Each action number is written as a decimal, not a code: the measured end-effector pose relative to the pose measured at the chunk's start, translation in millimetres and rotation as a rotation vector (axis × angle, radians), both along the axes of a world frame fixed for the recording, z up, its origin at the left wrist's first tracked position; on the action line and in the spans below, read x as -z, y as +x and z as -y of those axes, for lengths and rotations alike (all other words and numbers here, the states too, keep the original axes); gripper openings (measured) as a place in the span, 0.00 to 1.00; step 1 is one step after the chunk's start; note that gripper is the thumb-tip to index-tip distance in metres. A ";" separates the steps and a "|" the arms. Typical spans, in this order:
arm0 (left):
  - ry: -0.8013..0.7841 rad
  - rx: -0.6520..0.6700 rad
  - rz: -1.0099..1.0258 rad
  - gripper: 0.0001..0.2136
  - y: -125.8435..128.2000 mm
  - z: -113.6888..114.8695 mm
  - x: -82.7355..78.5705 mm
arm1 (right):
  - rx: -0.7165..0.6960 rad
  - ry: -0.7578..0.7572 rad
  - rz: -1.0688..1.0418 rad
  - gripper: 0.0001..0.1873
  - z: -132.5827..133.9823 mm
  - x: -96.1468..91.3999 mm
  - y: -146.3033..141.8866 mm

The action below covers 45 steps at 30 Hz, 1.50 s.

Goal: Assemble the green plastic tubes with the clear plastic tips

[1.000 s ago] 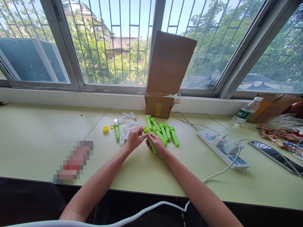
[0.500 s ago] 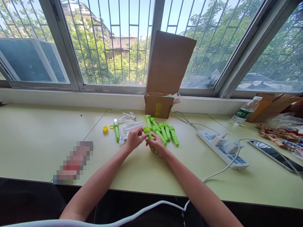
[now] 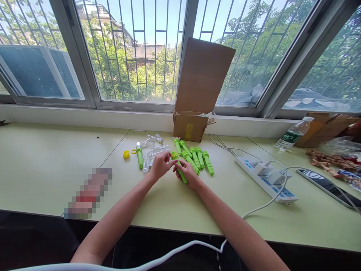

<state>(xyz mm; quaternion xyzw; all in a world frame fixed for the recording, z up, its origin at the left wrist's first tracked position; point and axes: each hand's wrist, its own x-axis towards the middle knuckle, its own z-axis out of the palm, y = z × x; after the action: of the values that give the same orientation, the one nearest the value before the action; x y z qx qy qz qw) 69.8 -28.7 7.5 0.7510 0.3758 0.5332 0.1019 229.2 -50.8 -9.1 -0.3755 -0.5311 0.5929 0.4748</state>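
A green plastic tube (image 3: 182, 175) with a yellow piece near its top is between my two hands above the table. My right hand (image 3: 191, 175) is closed around its body. At the upper end, the fingers of my left hand (image 3: 161, 165) pinch the tube near the yellow piece; the fingertips partly hide it. Several ribbed green tubes (image 3: 208, 163) lie just beyond my right hand. To the left of my left hand are clear plastic tubes (image 3: 146, 163), a green tube with a white top (image 3: 139, 155), a yellow ring (image 3: 133, 151) and a yellow cap (image 3: 126, 154).
An open cardboard box (image 3: 189, 126) stands by the window. On the right are a power strip (image 3: 265, 180) with cables, a phone (image 3: 327, 184) and a water bottle (image 3: 295, 133). A white cable (image 3: 180, 248) crosses in front of me. A blurred-out item (image 3: 88, 194) lies on the left.
The fingers of my right hand have shifted slightly on the green tube, and more of its lower body shows. My left hand keeps its pinch. The view has moved a little.
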 end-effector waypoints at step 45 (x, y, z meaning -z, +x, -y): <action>0.021 0.012 0.001 0.18 1.0 1.2 -2.1 | -0.031 -0.021 -0.033 0.20 -1.3 -2.6 2.5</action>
<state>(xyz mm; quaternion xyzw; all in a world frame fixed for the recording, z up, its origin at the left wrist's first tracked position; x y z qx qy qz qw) 70.8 -30.0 9.6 0.7541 0.3655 0.5369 0.0973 231.6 -49.5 -6.4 -0.3625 -0.5228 0.6116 0.4703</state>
